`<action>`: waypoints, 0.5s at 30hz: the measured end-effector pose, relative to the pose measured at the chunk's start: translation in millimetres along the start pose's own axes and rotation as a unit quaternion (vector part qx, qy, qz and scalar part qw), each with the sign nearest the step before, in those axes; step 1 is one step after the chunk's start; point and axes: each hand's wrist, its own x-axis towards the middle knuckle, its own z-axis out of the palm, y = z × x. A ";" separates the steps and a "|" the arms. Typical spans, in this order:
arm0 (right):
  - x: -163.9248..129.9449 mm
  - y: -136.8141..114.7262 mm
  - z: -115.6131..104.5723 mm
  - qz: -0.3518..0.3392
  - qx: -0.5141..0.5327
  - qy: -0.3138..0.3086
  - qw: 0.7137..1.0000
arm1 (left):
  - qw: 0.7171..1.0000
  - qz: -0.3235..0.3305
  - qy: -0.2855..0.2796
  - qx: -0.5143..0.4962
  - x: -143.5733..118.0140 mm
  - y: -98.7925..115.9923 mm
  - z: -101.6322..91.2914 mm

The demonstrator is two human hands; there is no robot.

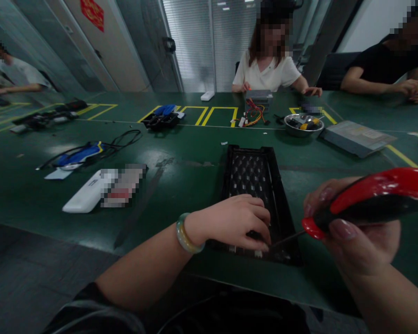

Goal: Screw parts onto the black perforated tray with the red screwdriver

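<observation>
A screwdriver (369, 199) with a thick red and black handle is gripped in my right hand (364, 246). Its thin shaft points left, down to the fingertips of my left hand (238, 220). That hand is closed, with fingers curled and pinched around the shaft's tip; what they hold there is hidden. Below it lies a black rectangular casing (288, 218) with a raised rim and rows of small shiny bits inside. My left hand and wrist cover part of the casing's near left side.
Left on the green table (181, 185) lie a white device (87, 192), a blue cabled item (80, 155) and a black tray (163, 121). Ahead are a metal bowl (303, 132), a flat grey metal box (358, 137) and a wired metal unit (259, 96) by a seated person (268, 69).
</observation>
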 end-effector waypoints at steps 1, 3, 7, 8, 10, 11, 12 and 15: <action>-0.6 0.4 0.3 -0.003 -0.004 -0.012 1.000 | 1.000 -0.001 -0.002 0.000 0.0 0.2 -0.2; -0.7 0.5 0.9 -0.004 -0.017 -0.033 0.999 | 1.000 -0.002 -0.003 0.003 0.1 0.6 -0.4; 0.9 0.6 1.4 -0.004 -0.040 -0.056 0.998 | 1.000 0.003 0.000 0.008 0.0 0.7 -0.6; 1.3 0.7 1.2 -0.009 -0.041 -0.056 0.998 | 1.000 0.005 0.001 0.008 -0.1 0.6 -0.6; 2.1 1.1 0.6 -0.020 -0.037 -0.054 0.998 | 1.000 0.008 0.003 0.010 -0.3 0.5 -0.5; 2.4 1.1 0.2 -0.025 -0.033 -0.055 0.998 | 1.000 0.010 0.004 0.011 -0.3 0.4 -0.5; 2.7 1.0 0.0 -0.028 -0.029 -0.058 0.997 | 1.000 0.011 0.005 0.012 -0.3 0.4 -0.5; 3.3 -0.6 0.5 -0.010 -0.032 -0.069 0.997 | 1.000 0.014 0.011 0.015 0.1 0.4 -0.6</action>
